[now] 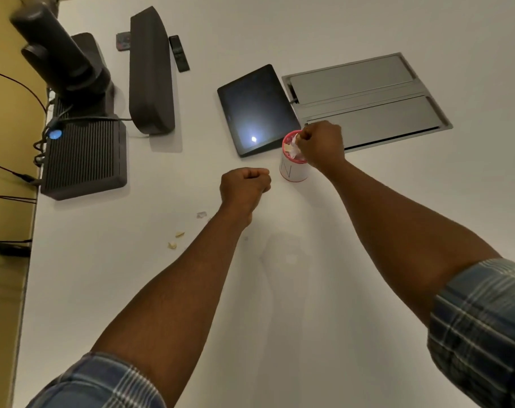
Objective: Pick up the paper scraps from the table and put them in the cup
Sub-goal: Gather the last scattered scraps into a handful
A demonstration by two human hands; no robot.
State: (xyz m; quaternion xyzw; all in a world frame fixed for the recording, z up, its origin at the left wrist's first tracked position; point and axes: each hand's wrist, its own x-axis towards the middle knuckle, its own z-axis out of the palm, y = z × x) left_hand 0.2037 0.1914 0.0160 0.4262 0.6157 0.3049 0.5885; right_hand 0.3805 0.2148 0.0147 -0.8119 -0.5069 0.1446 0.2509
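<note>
A person's right hand (321,145) hovers over the mouth of a small white cup (291,169) with a pink rim, near the centre of the frame, on a white table (309,290). The hand's fingers are curled together above the opening; whether they pinch a scrap cannot be told from this angle. Crumpled paper scraps (291,148), white and pale yellow, already fill the top of the cup. A thin line mark resembling the letter "N" shows on the cup's side; no other writing can be read.

The left hand (244,187) sits just left of the cup, apart from it, fingers curled into a loose fist; whether anything is held inside cannot be told.

Three loose scraps remain on the table in the left middle of the frame, below the left forearm: a pale, greyish one (201,214) and two yellowish ones (179,234) (172,245) lower down, well apart from the cup.

Both forearms are bare, with blue plaid sleeves (483,325) rolled up at the bottom corners.

Behind the cup lies a dark tablet (256,110), its screen catching a spot of light, beside a grey metal hatch (368,98) set into the table at upper right. At upper left stand a dark speaker bar (150,72), a remote control (179,53), a camera (59,51) and a ribbed black box (85,154) with a blue light and cables.
</note>
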